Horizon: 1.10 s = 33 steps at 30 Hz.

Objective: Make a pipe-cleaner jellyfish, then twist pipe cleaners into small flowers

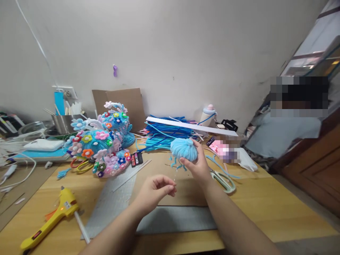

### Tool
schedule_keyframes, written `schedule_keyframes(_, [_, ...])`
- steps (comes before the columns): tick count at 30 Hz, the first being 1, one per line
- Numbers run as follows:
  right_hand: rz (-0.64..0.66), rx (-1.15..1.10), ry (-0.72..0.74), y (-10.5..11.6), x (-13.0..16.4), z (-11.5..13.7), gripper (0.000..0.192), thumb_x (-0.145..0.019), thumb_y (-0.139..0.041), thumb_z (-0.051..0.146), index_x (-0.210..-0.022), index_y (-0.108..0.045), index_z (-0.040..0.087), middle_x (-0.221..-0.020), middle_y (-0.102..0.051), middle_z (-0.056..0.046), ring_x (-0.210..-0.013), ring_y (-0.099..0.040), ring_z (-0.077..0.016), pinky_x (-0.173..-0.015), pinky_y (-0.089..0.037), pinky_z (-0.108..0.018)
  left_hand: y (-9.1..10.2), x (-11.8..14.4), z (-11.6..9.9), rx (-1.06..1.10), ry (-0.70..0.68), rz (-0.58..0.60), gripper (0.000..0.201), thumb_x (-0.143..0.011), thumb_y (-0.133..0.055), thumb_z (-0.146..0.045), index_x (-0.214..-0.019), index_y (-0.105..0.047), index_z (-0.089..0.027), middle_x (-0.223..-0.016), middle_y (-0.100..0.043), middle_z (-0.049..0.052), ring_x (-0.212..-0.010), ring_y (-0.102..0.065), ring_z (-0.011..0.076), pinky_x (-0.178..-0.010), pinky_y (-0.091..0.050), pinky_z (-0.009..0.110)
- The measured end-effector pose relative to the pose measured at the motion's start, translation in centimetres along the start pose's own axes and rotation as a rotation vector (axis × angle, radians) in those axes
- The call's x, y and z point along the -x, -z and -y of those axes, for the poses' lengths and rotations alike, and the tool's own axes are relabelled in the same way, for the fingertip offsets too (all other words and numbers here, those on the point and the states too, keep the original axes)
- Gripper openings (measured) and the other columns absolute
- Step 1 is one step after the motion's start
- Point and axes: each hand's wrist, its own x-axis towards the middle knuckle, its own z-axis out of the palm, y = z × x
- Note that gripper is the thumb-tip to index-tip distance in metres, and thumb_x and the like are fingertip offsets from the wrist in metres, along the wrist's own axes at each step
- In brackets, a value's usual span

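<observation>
Two hands are up over the wooden table (265, 202), and both are yours. Your right hand (198, 166) holds a light blue fluffy ball (183, 148): the fingers curl around its lower right side, the thumb lies against its near face, and the ball sits above and to the left of your knuckles, with short blue strands hanging under it. Your left hand (155, 191) is below and to the left of that, its thumb and forefinger pinched narrowly together on something very thin; you cannot tell from here whether it is a thread or a wire. The other fingers are folded in.

Just to the right of your right wrist lie pale green scissors (224, 180). Beyond the ball's far side is a heap of blue pipe cleaners (164, 136) under a white strip (191, 125). Well to the left of your left fingers stand blue flower-covered pieces (103, 141), and nearer you, a yellow glue gun (53, 216). A grey mat (175, 219) lies under your forearms.
</observation>
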Motion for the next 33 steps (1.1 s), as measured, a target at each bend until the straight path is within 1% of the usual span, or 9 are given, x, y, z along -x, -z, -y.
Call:
schedule_keyframes(6, [0.033,0.113,0.003,-0.3,0.9,-1.1,0.074,-0.068,-0.074,0.039,-0.131,-0.038,0.024,-0.131,-0.044,-0.010,-0.120,-0.043,-0.0288,-0.103,-0.033,-0.046,0.2,0.6,-0.2,-0.165,-0.274,-0.044,0.011,-0.076,-0.068,-0.027,-0.075,-0.067,-0.016,-0.079,-0.066,0.006,-0.079,-0.061,0.0176,-0.075,-0.047,0.030])
schedule_keyframes(10, [0.097,0.210,0.021,-0.7,1.3,-1.3,0.076,-0.067,-0.075,0.040,-0.131,-0.037,0.025,-0.130,-0.043,-0.010,-0.121,-0.043,-0.0285,-0.103,-0.032,-0.046,0.5,0.4,-0.6,-0.151,-0.399,-0.125,0.009,-0.077,-0.067,-0.026,-0.076,-0.066,-0.017,-0.085,-0.062,0.006,-0.085,-0.059,0.0187,-0.076,-0.048,0.031])
schedule_keyframes(16, [0.179,0.318,0.178,-1.0,1.4,-1.4,0.074,-0.068,-0.075,0.038,-0.131,-0.037,0.027,-0.130,-0.042,-0.011,-0.122,-0.041,-0.0296,-0.104,-0.031,-0.049,0.7,0.0,-1.1,-0.089,-0.413,-0.284,0.014,-0.074,-0.070,-0.029,-0.071,-0.065,-0.016,-0.100,-0.058,0.010,-0.090,-0.057,0.0199,-0.068,-0.048,0.027])
schedule_keyframes(20, [0.284,0.318,0.254,-0.9,1.6,-0.9,0.078,-0.065,-0.077,0.038,-0.132,-0.038,0.029,-0.135,-0.039,-0.011,-0.127,-0.035,-0.0306,-0.106,-0.029,-0.050,1.2,-0.4,-0.6,0.073,-0.330,-0.315,0.014,-0.075,-0.069,-0.030,-0.076,-0.065,-0.016,-0.092,-0.060,0.005,-0.068,-0.055,0.0118,-0.062,-0.045,0.024])
schedule_keyframes(23, [0.354,0.285,0.271,-0.9,1.8,-0.5,0.078,-0.064,-0.078,0.038,-0.131,-0.039,0.030,-0.136,-0.037,-0.011,-0.129,-0.034,-0.0305,-0.106,-0.029,-0.050,1.5,-0.6,-0.4,0.121,-0.300,-0.333,0.015,-0.075,-0.069,-0.029,-0.080,-0.066,-0.016,-0.078,-0.059,0.002,-0.064,-0.052,0.0106,-0.060,-0.042,0.022])
schedule_keyframes(25, [0.340,0.263,0.241,-1.1,1.9,-0.4,0.076,-0.064,-0.078,0.037,-0.129,-0.040,0.030,-0.134,-0.040,-0.011,-0.127,-0.037,-0.0308,-0.105,-0.030,-0.050,1.6,-0.6,-0.6,0.137,-0.289,-0.328,0.014,-0.077,-0.067,-0.029,-0.081,-0.066,-0.016,-0.074,-0.059,0.002,-0.064,-0.052,0.0109,-0.060,-0.042,0.023])
schedule_keyframes(27, [0.252,0.216,0.149,-1.4,2.0,-0.7,0.074,-0.064,-0.078,0.037,-0.128,-0.041,0.028,-0.131,-0.043,-0.010,-0.123,-0.040,-0.0304,-0.104,-0.031,-0.049,1.5,-0.4,-0.9,0.167,-0.289,-0.303,0.013,-0.077,-0.067,-0.029,-0.078,-0.064,-0.017,-0.082,-0.063,0.004,-0.064,-0.054,0.0113,-0.060,-0.042,0.024])
schedule_keyframes(30, [0.105,0.053,-0.045,-1.6,1.9,-1.3,0.071,-0.068,-0.074,0.039,-0.128,-0.039,0.024,-0.128,-0.045,-0.010,-0.118,-0.045,-0.0278,-0.101,-0.036,-0.044,1.1,0.0,-1.1,0.185,-0.302,-0.182,0.014,-0.074,-0.068,-0.029,-0.071,-0.061,-0.017,-0.093,-0.066,0.007,-0.069,-0.059,0.0141,-0.065,-0.045,0.027])
schedule_keyframes(33, [0.060,-0.091,-0.140,-1.6,1.6,-1.7,0.067,-0.072,-0.070,0.040,-0.128,-0.038,0.022,-0.127,-0.046,-0.009,-0.115,-0.048,-0.0257,-0.098,-0.038,-0.039,0.6,0.2,-0.6,0.120,-0.285,-0.067,0.015,-0.075,-0.068,-0.029,-0.071,-0.062,-0.016,-0.091,-0.066,0.008,-0.084,-0.061,0.0198,-0.080,-0.046,0.033])
